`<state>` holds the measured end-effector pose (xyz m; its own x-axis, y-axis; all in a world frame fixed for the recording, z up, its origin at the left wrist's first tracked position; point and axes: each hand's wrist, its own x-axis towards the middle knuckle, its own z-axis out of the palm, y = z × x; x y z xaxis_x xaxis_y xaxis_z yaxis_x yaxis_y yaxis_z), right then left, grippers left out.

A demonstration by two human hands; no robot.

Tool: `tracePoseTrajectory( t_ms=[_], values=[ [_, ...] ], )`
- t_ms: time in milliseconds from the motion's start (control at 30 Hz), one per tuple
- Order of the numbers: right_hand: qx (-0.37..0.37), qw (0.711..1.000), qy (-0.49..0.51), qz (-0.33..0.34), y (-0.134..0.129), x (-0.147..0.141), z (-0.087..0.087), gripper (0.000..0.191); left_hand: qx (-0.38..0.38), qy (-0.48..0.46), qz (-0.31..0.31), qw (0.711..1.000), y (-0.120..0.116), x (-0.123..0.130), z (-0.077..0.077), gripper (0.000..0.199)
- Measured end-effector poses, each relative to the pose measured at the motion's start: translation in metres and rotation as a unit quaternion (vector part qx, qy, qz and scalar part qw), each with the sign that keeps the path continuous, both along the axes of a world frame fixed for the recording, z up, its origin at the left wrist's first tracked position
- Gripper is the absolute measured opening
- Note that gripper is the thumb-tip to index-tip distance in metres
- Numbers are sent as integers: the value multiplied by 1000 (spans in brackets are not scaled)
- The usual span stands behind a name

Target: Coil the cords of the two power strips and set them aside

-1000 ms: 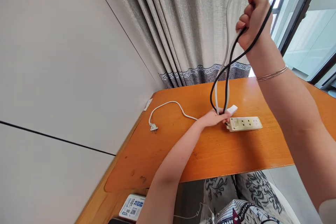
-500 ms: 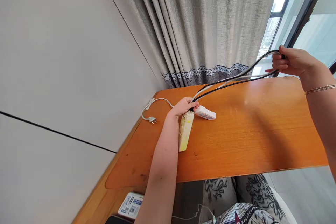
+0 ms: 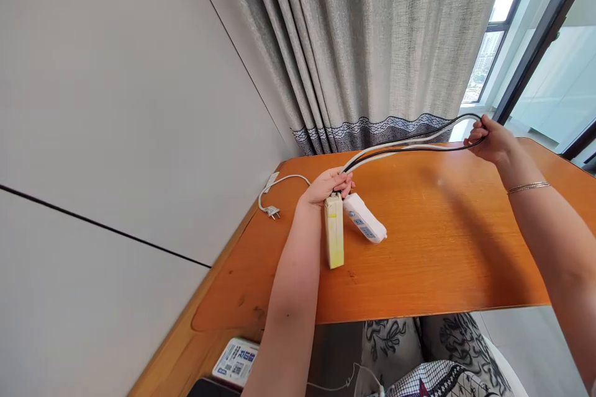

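Observation:
Near the middle of the table, my left hand (image 3: 331,185) is closed around a bundle of black and white cables (image 3: 386,154). Just below it are a yellowed power strip (image 3: 334,232) and a white power strip (image 3: 365,218), angled apart from each other. My right hand (image 3: 488,139) grips the far, looped end of the cables at the upper right, raised near the table's back edge. Between both hands the cables stretch in a loose, slightly bowed bundle. A white cord with a plug (image 3: 271,211) runs out to the left of my left hand and lies on the table.
The orange wooden table (image 3: 433,248) stands against a pale wall panel (image 3: 116,105) on the left. A grey curtain (image 3: 386,43) hangs behind it, with a window at right. Below the table's left front are a white printed box (image 3: 236,361) and a dark object (image 3: 212,388).
My right hand has moved down and slightly left with the cable ends. The white power strip has swung lower toward me, and the yellowed one hangs straighter. The view has shifted slightly.

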<state>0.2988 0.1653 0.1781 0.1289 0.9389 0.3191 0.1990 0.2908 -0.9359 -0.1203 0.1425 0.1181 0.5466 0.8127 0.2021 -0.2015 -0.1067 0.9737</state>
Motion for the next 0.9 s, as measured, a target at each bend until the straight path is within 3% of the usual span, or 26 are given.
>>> tracePoseTrajectory(
  t_ms=[100,233,333,400,500,567,633,767,900],
  values=[
    [-54,996,47,44,0,-7,-38,45,-59,-98,63,991,0,1,7,39],
    [-21,992,-117,37,-13,-19,-76,42,-196,-171,145,955,1,4,21,32],
    [17,967,-252,24,-29,-29,-82,37,-237,-177,187,937,1,7,27,33],
    [59,909,-412,14,-43,-39,-74,33,-222,-157,211,939,1,10,27,34],
    [107,777,-620,15,-72,-63,-49,24,-169,-98,230,953,0,16,22,35],
    [143,708,-690,42,-96,-83,-28,27,-136,-59,232,961,0,20,19,36],
    [179,662,-723,78,-118,-104,-8,32,-109,-29,235,966,-2,25,17,36],
    [185,635,-728,182,-144,-145,27,30,-45,21,227,973,-10,39,16,36],
    [161,673,-629,355,-127,-173,51,19,-19,47,194,980,-21,54,17,45]
  ],
)
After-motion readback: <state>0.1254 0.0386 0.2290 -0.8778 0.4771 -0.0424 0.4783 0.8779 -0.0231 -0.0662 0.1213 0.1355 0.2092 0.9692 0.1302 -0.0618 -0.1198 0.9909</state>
